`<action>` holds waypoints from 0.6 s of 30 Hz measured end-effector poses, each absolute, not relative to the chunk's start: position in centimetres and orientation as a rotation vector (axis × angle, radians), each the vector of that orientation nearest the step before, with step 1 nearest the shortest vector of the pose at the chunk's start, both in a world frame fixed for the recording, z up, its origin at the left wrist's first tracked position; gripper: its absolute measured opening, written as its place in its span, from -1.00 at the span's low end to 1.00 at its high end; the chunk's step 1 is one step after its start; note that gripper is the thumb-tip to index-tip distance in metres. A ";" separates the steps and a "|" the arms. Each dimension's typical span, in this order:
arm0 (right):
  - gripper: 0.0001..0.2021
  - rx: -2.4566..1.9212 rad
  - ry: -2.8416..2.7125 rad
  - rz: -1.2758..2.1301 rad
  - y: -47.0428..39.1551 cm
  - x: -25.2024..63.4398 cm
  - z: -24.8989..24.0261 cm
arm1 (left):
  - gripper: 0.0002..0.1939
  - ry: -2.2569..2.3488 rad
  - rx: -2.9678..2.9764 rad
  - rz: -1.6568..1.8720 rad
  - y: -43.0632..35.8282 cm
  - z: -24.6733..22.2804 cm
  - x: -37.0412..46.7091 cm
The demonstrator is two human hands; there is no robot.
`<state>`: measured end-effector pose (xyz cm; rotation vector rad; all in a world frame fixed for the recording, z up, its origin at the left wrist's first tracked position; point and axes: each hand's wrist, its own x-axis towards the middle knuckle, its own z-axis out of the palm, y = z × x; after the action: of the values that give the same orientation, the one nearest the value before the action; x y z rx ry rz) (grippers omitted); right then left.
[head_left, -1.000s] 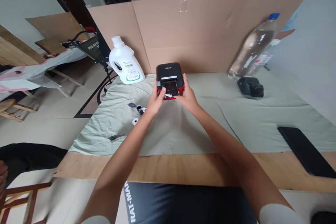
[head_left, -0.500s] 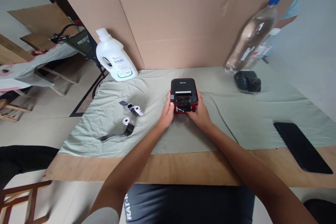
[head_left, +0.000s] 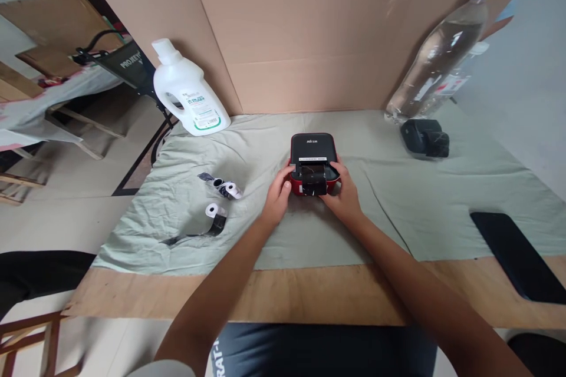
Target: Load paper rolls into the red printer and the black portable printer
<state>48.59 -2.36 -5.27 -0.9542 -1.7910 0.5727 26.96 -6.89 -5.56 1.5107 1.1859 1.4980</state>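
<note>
Clock centred on the black-and-red device (head_left: 315,148), 12 toward the cardboard (head_left: 318,29). Surface: worktop (head_left: 309,291), bare wood along its near edge, green cloth (head_left: 292,241) over the rest.

10 o'clock: white jug (head_left: 194,94), handle on its left side, tilted to the left, well apart from the device. Just below 9: two small rolls (head_left: 232,189) side by side, with a dark piece at their left end. 8 o'clock: a third roll (head_left: 213,210), pale end face up, dark strip (head_left: 216,226) trailing left across the cloth.

Left hand: (head_left: 276,197) at 8, clamped on the device; fingers along its left edge, thumb near the front left corner.

Device: mid-worktop, above the cloth-covered part, between both hands. Black top, red sides, pale printed label across the top; dark film (head_left: 313,179) hangs over its front face. Whether its full weight bears on the cloth: cannot tell.

Right hand: (head_left: 346,195) at 4, clamped on the device; one finger on the upper right edge, thumb at the front right corner.

Just above 3: black lumpy object (head_left: 422,136), details blurred. Toward 2: blue-capped bottle (head_left: 437,53), leaning right; smaller clear bottle (head_left: 455,78) beside it, partly hidden. Toward 4: flat black slab (head_left: 517,254), across cloth and wood.
</note>
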 end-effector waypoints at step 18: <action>-0.34 -1.041 -1.826 0.533 -2.5 49.1 -4.1 | -0.37 1.356 1.475 1.544 -5.7 -5.8 27.3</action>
<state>49.14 -2.46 -4.08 -1.0412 -1.8263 0.5334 27.29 -5.73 -5.83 1.4748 1.3564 1.5443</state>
